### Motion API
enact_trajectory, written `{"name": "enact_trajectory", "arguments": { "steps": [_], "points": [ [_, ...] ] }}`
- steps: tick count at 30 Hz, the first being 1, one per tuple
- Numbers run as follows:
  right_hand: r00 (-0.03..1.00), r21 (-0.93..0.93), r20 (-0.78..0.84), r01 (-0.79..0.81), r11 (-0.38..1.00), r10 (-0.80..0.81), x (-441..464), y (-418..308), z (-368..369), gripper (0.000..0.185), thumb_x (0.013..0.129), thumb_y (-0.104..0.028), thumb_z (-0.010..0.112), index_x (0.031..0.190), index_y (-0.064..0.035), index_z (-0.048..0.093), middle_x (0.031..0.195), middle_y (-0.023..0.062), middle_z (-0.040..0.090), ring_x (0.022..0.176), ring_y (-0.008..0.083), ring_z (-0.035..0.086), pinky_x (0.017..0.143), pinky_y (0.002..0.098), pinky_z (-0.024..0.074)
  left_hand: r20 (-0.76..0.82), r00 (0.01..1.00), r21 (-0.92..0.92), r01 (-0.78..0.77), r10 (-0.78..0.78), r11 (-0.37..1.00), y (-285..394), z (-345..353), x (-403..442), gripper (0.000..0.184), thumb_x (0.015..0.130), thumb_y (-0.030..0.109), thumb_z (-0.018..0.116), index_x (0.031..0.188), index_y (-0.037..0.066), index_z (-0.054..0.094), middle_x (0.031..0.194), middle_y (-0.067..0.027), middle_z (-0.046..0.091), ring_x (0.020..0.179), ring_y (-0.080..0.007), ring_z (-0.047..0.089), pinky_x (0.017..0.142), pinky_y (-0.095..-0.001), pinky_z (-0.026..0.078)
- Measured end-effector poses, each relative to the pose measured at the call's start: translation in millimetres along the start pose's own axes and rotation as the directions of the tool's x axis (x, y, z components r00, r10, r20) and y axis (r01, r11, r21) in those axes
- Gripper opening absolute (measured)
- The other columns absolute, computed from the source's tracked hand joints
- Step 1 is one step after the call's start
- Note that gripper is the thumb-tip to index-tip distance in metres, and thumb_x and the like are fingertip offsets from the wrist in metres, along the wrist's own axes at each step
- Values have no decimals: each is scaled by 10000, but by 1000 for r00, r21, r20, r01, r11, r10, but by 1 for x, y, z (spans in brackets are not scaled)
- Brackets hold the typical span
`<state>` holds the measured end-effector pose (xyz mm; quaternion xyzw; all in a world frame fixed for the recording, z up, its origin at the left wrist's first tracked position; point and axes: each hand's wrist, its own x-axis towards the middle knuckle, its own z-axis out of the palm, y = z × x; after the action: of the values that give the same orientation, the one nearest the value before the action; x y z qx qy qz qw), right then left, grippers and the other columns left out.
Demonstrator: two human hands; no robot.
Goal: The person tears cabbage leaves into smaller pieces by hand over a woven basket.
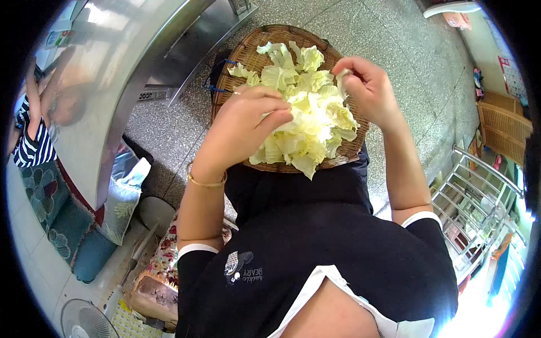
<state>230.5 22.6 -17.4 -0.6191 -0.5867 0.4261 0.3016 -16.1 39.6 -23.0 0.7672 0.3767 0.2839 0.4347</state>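
Observation:
Pale yellow-green torn cabbage leaves (307,132) lie in a loose heap on a round woven bamboo tray (248,50), which rests across my lap. My right hand (369,93), at the tray's right side, is closed in a pinch on a small piece of cabbage leaf (342,83). Over the left part of the heap is my left hand (242,127), its thumb and fingers drawn together. Bright leaves lie right behind those fingertips, so whether a piece is between them is unclear. A bangle circles the left wrist.
A shiny metal-sided cabinet (129,84) stands to the left, near the tray. Speckled floor (389,34) surrounds it. On the right are a metal rack (470,203) and a wooden cabinet (503,127). A fan (84,320) stands at the lower left, below a blue cushion (94,256).

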Motion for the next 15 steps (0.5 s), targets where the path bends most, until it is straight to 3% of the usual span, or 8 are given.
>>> {"name": "enact_trajectory", "arguments": {
  "steps": [2, 3, 5, 6, 7, 10, 12, 15],
  "points": [
    [1000, -52, 19, 1, 999, 0, 2, 1, 2, 180, 799, -77, 530, 950, -13, 603, 766, 90, 625, 670, 236, 600, 619, 323, 477, 266, 964, 264, -48, -25, 963, -6, -5, 17, 182, 862, 166, 578, 879, -2, 646, 889, -123, 638, 886, -264, 594, 789, -343, 460],
    [999, -104, 36, -1, 995, 4, 2, 3, 4, 200, 812, -86, 527, 981, -11, 603, 805, 100, 634, 713, 246, 611, 655, 331, 486, 265, 964, 264, -52, -21, 963, -14, -3, 26, 182, 862, 166, 578, 879, -2, 646, 889, -123, 638, 886, -264, 594, 789, -343, 460],
    [986, -129, 59, 161, 979, -154, 1, 13, 17, 219, 817, -100, 533, 1005, -15, 606, 860, 115, 635, 781, 254, 615, 708, 339, 488, -45, 999, 486, 46, -28, 873, -39, 6, 49, 195, 855, 184, 562, 901, 14, 645, 919, -121, 636, 890, -296, 586, 808, -395, 458],
    [948, -147, 90, 317, 937, -306, 1, 16, 21, 238, 823, -114, 539, 1029, -19, 610, 915, 130, 635, 849, 262, 619, 762, 347, 490, -113, 992, 583, 23, 53, 812, -53, 12, 60, 173, 843, 175, 565, 893, 27, 638, 922, -121, 630, 884, -308, 583, 791, -402, 466],
    [938, -180, 188, 325, 928, -291, -2, 14, 20, 264, 849, -52, 529, 1102, -15, 596, 1022, 114, 626, 967, 220, 595, 850, 324, 466, -172, 975, 674, 12, 140, 739, -62, 17, 71, 152, 831, 166, 568, 885, 39, 631, 926, -120, 624, 878, -319, 581, 774, -410, 474],
    [921, -156, 191, 371, 916, -340, -4, 11, 25, 272, 849, -43, 542, 1114, -23, 598, 1037, 116, 630, 976, 219, 597, 855, 330, 465, -32, 997, 839, -12, 71, 544, -81, 27, 92, 119, 828, 154, 561, 844, 46, 608, 931, -114, 615, 904, -317, 582, 743, -403, 492],
    [933, -122, 166, 341, 932, -320, -2, 11, 24, 260, 850, -52, 561, 1104, -10, 600, 999, 108, 632, 939, 209, 600, 837, 317, 470, -48, 991, 833, -29, 124, 552, -86, 31, 94, 127, 825, 168, 564, 803, 44, 582, 881, -109, 613, 885, -318, 593, 705, -400, 502],
    [967, -17, 122, 229, 973, -226, 1, 13, 20, 234, 867, -68, 558, 1086, -5, 607, 971, 76, 632, 869, 156, 594, 795, 278, 476, -89, 996, 759, 89, -33, 645, -65, 25, 82, 129, 837, 165, 582, 858, 39, 603, 842, -97, 634, 802, -260, 625, 688, -352, 509]
  ]
}}
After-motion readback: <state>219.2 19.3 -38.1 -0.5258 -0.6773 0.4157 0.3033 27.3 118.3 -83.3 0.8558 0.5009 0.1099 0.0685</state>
